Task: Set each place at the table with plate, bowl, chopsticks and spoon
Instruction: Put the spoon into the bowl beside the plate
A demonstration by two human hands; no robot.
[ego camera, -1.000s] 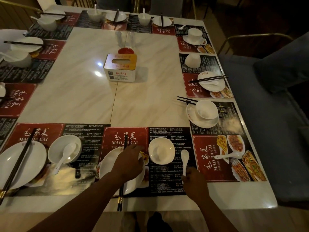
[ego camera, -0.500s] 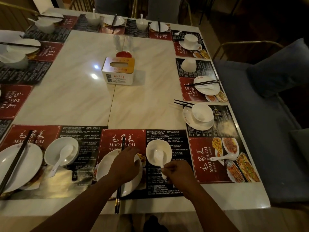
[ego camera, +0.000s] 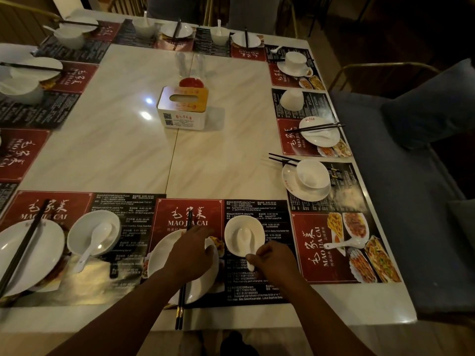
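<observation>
At the near middle place a white plate (ego camera: 164,268) lies on a red and black placemat (ego camera: 190,214). Black chopsticks (ego camera: 181,304) lie across it, and my left hand (ego camera: 191,253) rests on them over the plate. Right of the plate stands a white bowl (ego camera: 232,232) with a white spoon (ego camera: 243,240) lying in it. My right hand (ego camera: 275,260) pinches the spoon's handle at the bowl's near rim. The place to the left has a plate (ego camera: 38,253) with chopsticks and a bowl (ego camera: 84,227) with a spoon.
A tissue box (ego camera: 183,109) sits mid-table. On the right side lie a loose white spoon (ego camera: 345,244), a bowl stacked on a plate (ego camera: 312,176) over chopsticks, a plate with chopsticks (ego camera: 320,132) and an upturned bowl (ego camera: 291,98). A padded bench (ego camera: 398,201) runs along the right.
My right hand carried the spoon from the mat right of the bowl leftward and laid it into the bowl. My left hand stayed on the chopsticks.
</observation>
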